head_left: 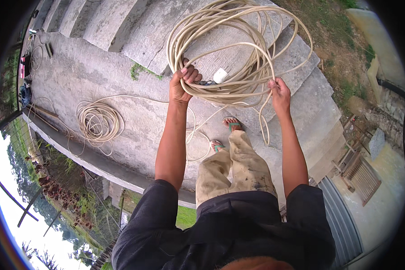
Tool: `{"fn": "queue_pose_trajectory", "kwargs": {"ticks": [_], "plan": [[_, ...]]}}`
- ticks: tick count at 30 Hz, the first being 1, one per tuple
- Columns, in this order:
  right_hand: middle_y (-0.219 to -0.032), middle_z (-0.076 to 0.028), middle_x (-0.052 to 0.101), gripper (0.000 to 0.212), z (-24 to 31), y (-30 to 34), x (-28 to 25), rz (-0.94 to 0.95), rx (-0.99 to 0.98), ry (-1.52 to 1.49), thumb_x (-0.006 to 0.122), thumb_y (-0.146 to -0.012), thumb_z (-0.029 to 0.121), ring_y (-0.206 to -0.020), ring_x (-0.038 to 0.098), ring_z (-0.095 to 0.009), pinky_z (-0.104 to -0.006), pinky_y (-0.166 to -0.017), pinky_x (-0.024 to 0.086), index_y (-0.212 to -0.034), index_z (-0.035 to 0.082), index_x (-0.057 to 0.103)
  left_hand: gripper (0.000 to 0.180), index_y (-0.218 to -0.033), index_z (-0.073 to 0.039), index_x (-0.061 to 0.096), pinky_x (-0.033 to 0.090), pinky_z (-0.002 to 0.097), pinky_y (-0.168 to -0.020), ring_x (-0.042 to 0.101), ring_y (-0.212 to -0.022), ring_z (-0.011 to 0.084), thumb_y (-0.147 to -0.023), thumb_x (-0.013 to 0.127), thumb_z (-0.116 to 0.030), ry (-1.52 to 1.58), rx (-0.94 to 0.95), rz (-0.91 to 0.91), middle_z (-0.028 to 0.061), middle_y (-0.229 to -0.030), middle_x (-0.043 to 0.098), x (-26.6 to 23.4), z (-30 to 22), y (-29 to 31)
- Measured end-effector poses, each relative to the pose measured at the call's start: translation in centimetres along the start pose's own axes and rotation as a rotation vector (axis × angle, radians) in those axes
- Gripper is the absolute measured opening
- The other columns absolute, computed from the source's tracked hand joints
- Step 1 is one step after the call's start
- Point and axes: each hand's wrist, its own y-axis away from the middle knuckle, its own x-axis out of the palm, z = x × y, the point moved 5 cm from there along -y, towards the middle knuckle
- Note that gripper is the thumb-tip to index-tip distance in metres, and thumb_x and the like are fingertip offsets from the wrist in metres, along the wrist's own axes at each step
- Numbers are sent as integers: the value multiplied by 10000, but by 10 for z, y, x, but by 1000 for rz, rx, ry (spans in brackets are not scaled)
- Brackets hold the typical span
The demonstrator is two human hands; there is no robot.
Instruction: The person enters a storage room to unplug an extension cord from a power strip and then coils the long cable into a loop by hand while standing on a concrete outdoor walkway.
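Observation:
A large loose coil of cream-coloured cable (191, 36) is held up in front of me at arm's length. My left hand (184, 83) wraps its fingers around the bundled strands on the coil's left side. On the right side, my right hand (280, 93) pinches a strand between thumb and fingers. A white plug-like piece (220, 75) and a dark bit beside it sit among the strands near my left hand. From the coil, loose loops hang toward my feet, and a length runs across the concrete to a second cable coil (100, 121) lying at the left.
Concrete steps (117, 27) rise at the upper left, on the far side of the concrete floor (144, 112). A raised edge (117, 173) borders the floor on the left, with plants below. Blue cord (25, 95) lies at far left; a wooden slatted piece (362, 175) is at right.

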Motion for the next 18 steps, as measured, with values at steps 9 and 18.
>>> {"fn": "queue_pose_trajectory", "kwargs": {"ticks": [9, 18], "plan": [[-613, -11, 569, 229, -114, -46, 139, 141, 10, 361, 618, -1005, 239, -594, 519, -98, -299, -578, 416, -981, 22, 685, 806, -1308, 54, 425, 547, 449, -878, 654, -1060, 339, -787, 871, -369, -860, -8, -1282, 255, -1250, 601, -410, 84, 47], [-660, 29, 436, 280, -69, 6, 187, 263, 488, -271, 554, -1055, 299, -470, 294, -26, -191, -405, 218, -1146, 42, 615, 910, -1468, 119, 287, 399, 492, -1080, 486, -1304, 466, -917, 680, -488, -1284, 181, -1246, 373, -1412, 452, -348, 106, 110]]}}
